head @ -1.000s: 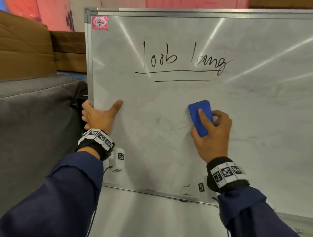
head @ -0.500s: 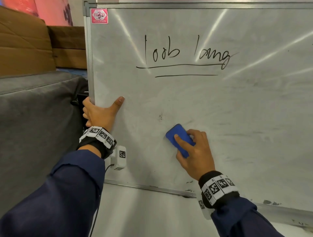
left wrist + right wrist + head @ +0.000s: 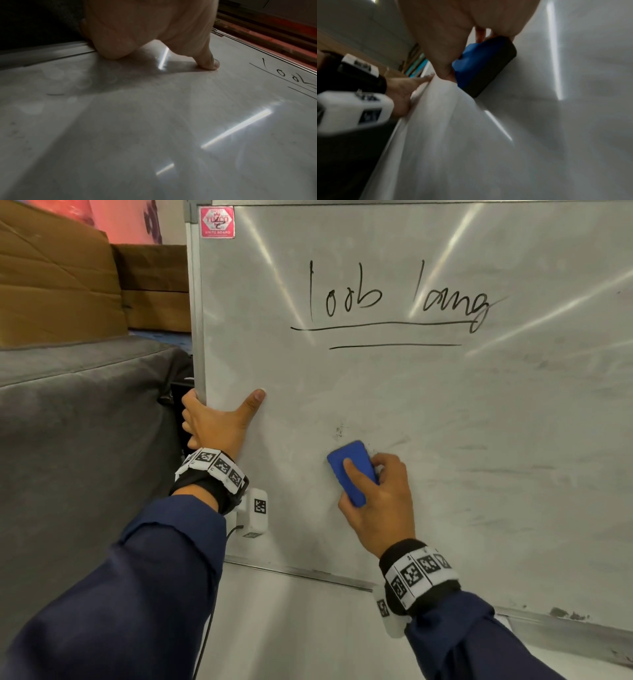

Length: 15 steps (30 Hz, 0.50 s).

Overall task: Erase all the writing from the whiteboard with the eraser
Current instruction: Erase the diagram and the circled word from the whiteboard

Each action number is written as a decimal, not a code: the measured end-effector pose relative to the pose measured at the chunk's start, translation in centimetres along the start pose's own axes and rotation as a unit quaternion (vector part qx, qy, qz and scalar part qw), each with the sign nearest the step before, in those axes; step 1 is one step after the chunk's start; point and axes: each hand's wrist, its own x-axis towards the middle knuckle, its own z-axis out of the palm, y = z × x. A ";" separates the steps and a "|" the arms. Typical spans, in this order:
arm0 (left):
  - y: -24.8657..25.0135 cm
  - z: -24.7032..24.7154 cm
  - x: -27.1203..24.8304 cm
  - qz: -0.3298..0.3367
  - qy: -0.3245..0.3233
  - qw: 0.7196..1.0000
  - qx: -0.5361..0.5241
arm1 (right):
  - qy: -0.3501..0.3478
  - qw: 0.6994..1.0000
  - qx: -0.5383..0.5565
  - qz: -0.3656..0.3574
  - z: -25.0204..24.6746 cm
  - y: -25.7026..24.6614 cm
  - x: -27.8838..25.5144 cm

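Note:
The whiteboard (image 3: 479,440) stands upright and fills most of the head view. Black handwriting (image 3: 394,299) with two underlines sits on its upper part, seen also at the right edge of the left wrist view as writing (image 3: 291,77). My right hand (image 3: 380,501) grips the blue eraser (image 3: 352,470) and holds it against the board's lower middle, well below the writing; its dark felt face (image 3: 489,71) lies on the board. My left hand (image 3: 215,422) grips the board's left frame edge, thumb (image 3: 207,59) pressed flat on the front.
A small smudge (image 3: 339,431) marks the board just above the eraser. A grey padded cover (image 3: 78,440) stands left of the board, brown cardboard boxes (image 3: 61,285) behind it. The board's bottom frame (image 3: 308,573) meets a pale floor (image 3: 291,628).
My right hand carried the eraser from the board's middle down and left, then slightly back up toward the smudge. The left hand kept its grip on the frame.

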 end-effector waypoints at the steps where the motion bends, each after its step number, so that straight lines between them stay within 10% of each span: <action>1: 0.0 -0.1 -0.1 -0.001 -0.002 1.000 0.000 | 0.007 1.000 -0.003 0.001 0.2 -0.7 1.1; 15: 0.1 -0.1 -0.6 -0.001 -0.007 1.000 0.010 | -0.002 0.993 0.038 0.114 -0.5 -1.3 -0.3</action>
